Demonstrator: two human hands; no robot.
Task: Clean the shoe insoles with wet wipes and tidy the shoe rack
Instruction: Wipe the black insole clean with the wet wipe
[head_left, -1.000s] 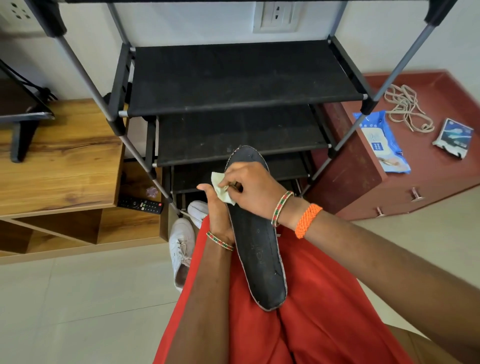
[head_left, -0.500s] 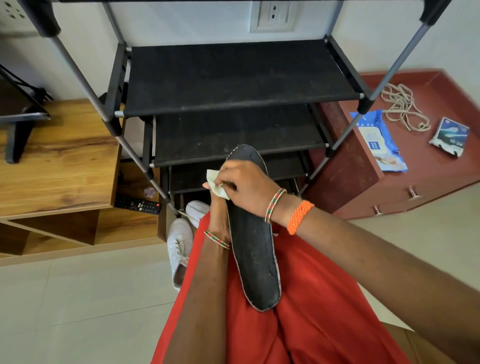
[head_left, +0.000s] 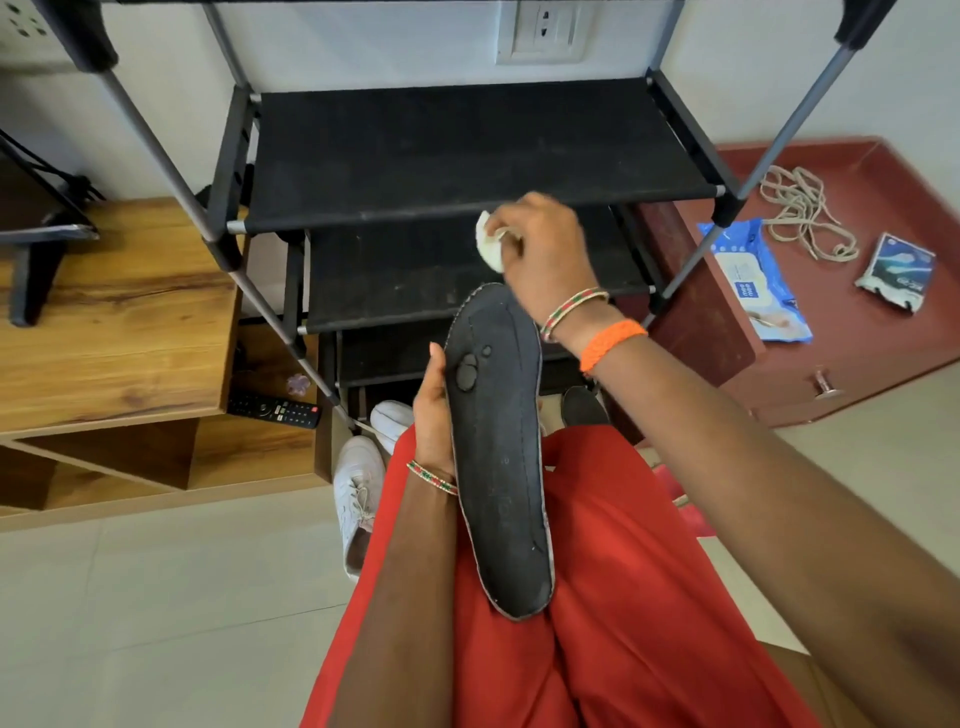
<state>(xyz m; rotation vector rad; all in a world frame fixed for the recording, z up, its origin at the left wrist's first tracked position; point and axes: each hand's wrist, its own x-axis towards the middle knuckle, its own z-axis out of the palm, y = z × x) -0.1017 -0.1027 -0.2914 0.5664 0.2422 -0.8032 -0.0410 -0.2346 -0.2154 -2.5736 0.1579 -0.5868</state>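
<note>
**Insole wipe, mid-stroke pause**

Tiled floor (head_left: 156, 613), pale; person seated facing a black rack (head_left: 467, 145) against a white wall.

Nearest: red cloth (head_left: 613, 597) over the lap. Insole (head_left: 496, 457) lies along it, heel end resting on the cloth, toe end raised toward the rack. Dark upper face shows wet blotches near the toe.

Left hand (head_left: 434, 410) grips the insole's left edge, thumb up along the rim; the other fingers are hidden behind it.

Right hand (head_left: 545, 249) is lifted clear of the insole, above and beyond its toe, fingers curled tight round a bunched wipe (head_left: 491, 244). Wipe and insole apart.

Left of the lap, white shoes (head_left: 358, 493) on the floor at the rack's foot. A dark shoe toe (head_left: 584, 408) shows right of the insole. Remote (head_left: 275, 408) on a wooden unit (head_left: 104, 312) beyond.

Further right, a red cabinet (head_left: 857, 364) carries the wipes pack (head_left: 753, 280), a cord (head_left: 800, 213) and a small packet (head_left: 896, 270).

Judgement: cleaning step in hand, rack tidying not begun; visible shelves bare of shoes. The wet marks suggest the toe area is only partly done. Next move probably calls for bringing the wipe down flat onto the toe and stroking toward the heel, left hand bracing so the insole does not flex or slide off the lap.
</note>
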